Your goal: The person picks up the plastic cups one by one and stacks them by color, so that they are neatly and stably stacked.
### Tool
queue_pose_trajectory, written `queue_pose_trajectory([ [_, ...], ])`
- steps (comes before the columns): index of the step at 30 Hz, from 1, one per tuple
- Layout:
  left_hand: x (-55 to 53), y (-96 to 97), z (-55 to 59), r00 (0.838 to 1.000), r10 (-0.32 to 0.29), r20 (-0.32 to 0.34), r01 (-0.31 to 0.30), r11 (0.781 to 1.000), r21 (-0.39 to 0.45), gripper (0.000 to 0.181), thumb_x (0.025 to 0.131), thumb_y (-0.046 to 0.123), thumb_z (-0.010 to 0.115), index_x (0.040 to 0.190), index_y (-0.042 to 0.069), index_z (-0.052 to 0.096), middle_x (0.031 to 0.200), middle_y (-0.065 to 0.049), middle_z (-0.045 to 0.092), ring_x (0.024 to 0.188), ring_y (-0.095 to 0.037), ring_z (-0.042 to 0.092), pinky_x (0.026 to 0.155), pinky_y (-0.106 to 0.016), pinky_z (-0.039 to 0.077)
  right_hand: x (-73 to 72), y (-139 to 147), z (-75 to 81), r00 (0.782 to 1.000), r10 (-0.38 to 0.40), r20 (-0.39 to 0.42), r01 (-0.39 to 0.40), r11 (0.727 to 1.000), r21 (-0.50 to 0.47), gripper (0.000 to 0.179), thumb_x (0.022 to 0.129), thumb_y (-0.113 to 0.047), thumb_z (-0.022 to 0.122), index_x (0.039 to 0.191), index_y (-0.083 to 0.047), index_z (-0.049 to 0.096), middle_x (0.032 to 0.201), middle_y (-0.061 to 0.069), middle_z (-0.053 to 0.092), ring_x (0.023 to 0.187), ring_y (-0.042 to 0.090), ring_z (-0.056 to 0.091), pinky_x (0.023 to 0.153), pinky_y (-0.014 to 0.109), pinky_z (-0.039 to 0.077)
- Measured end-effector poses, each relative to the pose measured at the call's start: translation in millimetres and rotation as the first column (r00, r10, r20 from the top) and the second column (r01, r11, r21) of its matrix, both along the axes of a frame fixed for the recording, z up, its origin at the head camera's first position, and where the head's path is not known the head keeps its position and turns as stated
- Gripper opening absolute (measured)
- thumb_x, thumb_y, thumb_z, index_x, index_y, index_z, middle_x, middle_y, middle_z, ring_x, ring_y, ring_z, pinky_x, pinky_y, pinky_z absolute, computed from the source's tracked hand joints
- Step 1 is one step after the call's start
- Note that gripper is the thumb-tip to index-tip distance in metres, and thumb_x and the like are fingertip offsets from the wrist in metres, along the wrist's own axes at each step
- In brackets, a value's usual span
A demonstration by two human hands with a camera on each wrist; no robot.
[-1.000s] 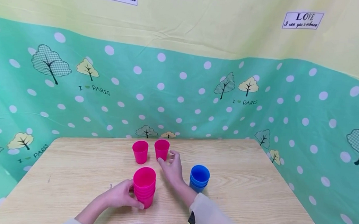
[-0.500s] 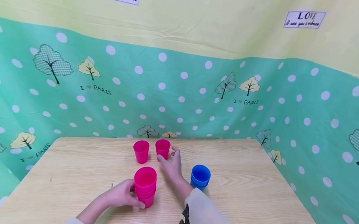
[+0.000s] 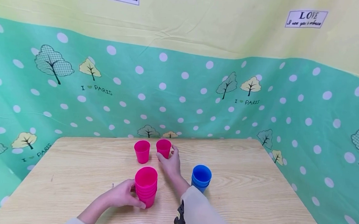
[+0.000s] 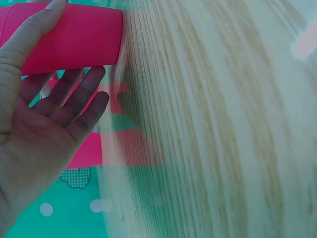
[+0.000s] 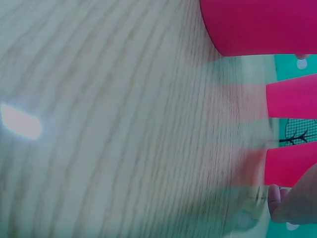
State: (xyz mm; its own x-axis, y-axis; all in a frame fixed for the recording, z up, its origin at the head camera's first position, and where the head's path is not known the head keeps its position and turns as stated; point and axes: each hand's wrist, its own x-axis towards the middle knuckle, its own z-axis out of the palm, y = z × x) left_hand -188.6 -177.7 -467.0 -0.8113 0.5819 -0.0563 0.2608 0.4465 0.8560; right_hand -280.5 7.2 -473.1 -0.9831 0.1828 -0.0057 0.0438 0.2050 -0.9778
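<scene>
A stack of nested pink cups (image 3: 146,189) stands upright near the front middle of the table. My left hand (image 3: 123,194) grips it from the left, thumb on the near side; in the left wrist view the thumb lies across the pink wall and the fingers bend behind it. Farther back, my right hand (image 3: 171,164) holds a single pink cup (image 3: 163,146) from its right, thumb in front and fingers at the far side. To the left of that cup stands another pink cup (image 3: 142,152). The right wrist view shows the right hand (image 5: 295,198) beside the cup's base.
A stack of blue cups (image 3: 201,178) stands right of my right forearm, its lower part partly behind the sleeve (image 3: 206,214). A black strap device (image 3: 179,218) sits at that wrist. The wooden table (image 3: 241,206) ends at a green patterned curtain (image 3: 193,92).
My right hand has closed in on the back right pink cup, its thumb and fingers nearer the wall, while the forearm has swung left. My left hand keeps its grip on the stack.
</scene>
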Motion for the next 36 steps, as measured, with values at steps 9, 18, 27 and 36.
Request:
queue_pose_trajectory([
  [9,0.0,2.2,-0.9,1.0,0.005,-0.009,-0.005,1.0,-0.003,0.05,0.071,0.029,0.081,0.115,0.021,0.06,0.108,0.007,0.066,0.104,-0.007,0.059,0.091,-0.022,0.045,-3.6,-3.1,2.7,1.0,0.015,-0.008,-0.015,1.0,-0.016,0.076,0.081,-0.027,0.073,0.141,-0.006,0.032,0.133,0.014,0.05,0.121,0.03,0.05,0.099,0.043,0.046],
  [18,0.6,2.3,-0.4,1.0,0.01,0.0,-0.01,1.0,-0.001,0.05,0.071,0.028,0.081,0.116,0.02,0.059,0.108,0.007,0.066,0.106,-0.007,0.059,0.092,-0.022,0.044,-8.2,-1.5,1.4,1.0,-0.008,0.005,0.008,1.0,0.002,0.067,0.082,-0.027,0.072,0.136,-0.009,0.038,0.124,0.011,0.054,0.112,0.026,0.052,0.092,0.038,0.05],
  [27,0.5,2.0,0.0,1.0,0.001,-0.002,-0.001,1.0,0.006,0.05,0.071,0.028,0.081,0.116,0.02,0.059,0.109,0.006,0.066,0.106,-0.007,0.058,0.092,-0.021,0.043,-5.0,-1.2,-0.9,1.0,-0.017,-0.009,0.016,0.999,-0.035,0.069,0.081,-0.033,0.072,0.136,-0.012,0.037,0.122,0.01,0.056,0.11,0.024,0.055,0.092,0.039,0.051],
  [36,0.9,0.0,1.8,1.0,-0.002,0.001,0.002,1.0,0.001,0.051,0.072,0.027,0.081,0.117,0.02,0.059,0.11,0.006,0.066,0.107,-0.008,0.058,0.092,-0.021,0.043,-0.4,-2.8,-2.4,1.0,-0.025,-0.01,0.025,0.999,-0.041,0.068,0.08,-0.033,0.073,0.135,-0.012,0.039,0.118,0.009,0.057,0.107,0.022,0.056,0.092,0.037,0.051],
])
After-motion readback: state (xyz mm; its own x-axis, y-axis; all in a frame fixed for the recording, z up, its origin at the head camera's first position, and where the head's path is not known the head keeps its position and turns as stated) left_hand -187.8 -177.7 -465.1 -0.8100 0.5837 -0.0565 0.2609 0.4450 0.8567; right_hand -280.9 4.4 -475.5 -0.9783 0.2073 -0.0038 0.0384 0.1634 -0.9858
